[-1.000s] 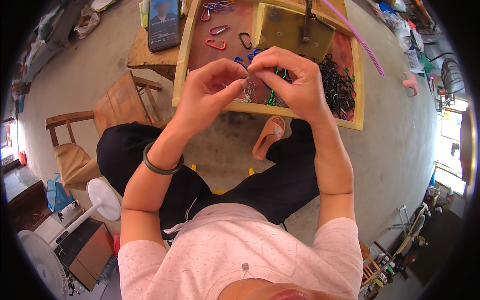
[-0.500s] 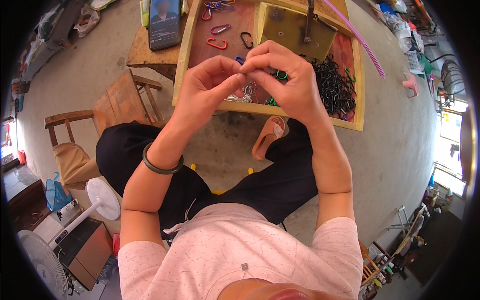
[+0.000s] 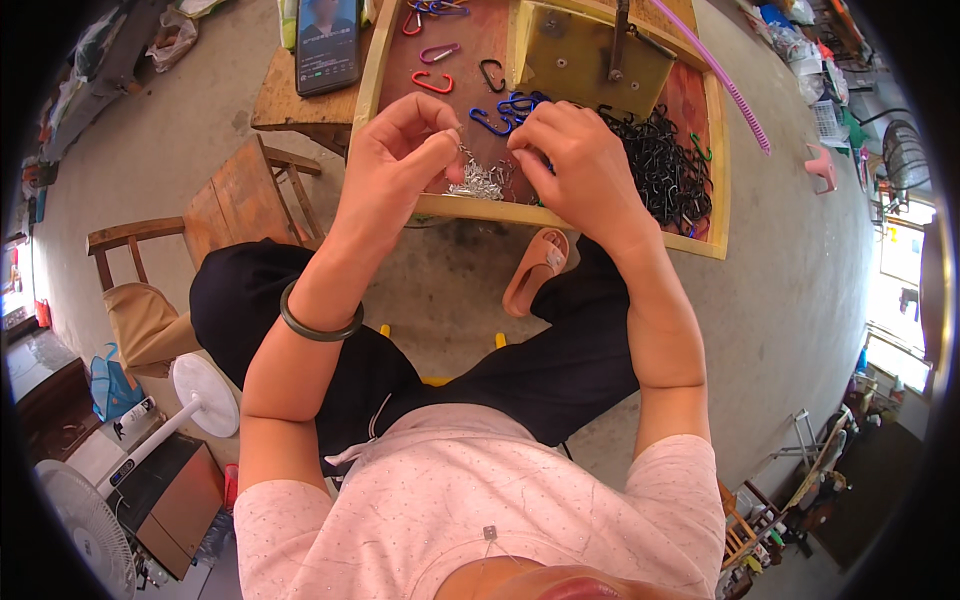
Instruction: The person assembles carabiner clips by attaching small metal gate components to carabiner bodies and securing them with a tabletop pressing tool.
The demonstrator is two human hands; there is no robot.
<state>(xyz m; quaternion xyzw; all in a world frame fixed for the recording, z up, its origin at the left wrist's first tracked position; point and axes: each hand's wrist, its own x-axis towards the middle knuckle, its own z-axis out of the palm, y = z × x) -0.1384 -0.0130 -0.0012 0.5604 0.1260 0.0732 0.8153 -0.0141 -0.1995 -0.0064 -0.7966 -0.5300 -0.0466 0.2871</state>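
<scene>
Right, the left hand (image 3: 395, 168) has thumb and forefinger pinched tight on a small silver piece (image 3: 464, 148), a wisp of metal dangling just above the loose silver heap (image 3: 481, 183). Across a small gap, the right hand (image 3: 577, 168) hovers with fingers curled in and bunched; whether anything sits inside, I can't tell from where I stand.

Delicate stuff, this! That pinch is all fingertip, so a slight roll of the thumb could let the piece drop into the heap below, lost among its lookalikes. Those thin bits appear to be tangling, too, and one could snag a neighbour. The right wrist hangs close to the pile of black hooks (image 3: 668, 172), and a careless sweep might drag some along.

Outward now: blue carabiners (image 3: 512, 106), smooth and glossy, cluster just beyond the fingers, then a red carabiner (image 3: 432, 83), a bent loop, and a slim purple one (image 3: 440, 54). Around everything runs the tray's pale wooden rim (image 3: 480, 211), its floor reddish and scuffed. Towards the back, a flat, stained, yellowish plate (image 3: 575, 65) under a dark lever (image 3: 616, 50); past the rim, a springy purple cord (image 3: 737, 95).
</scene>
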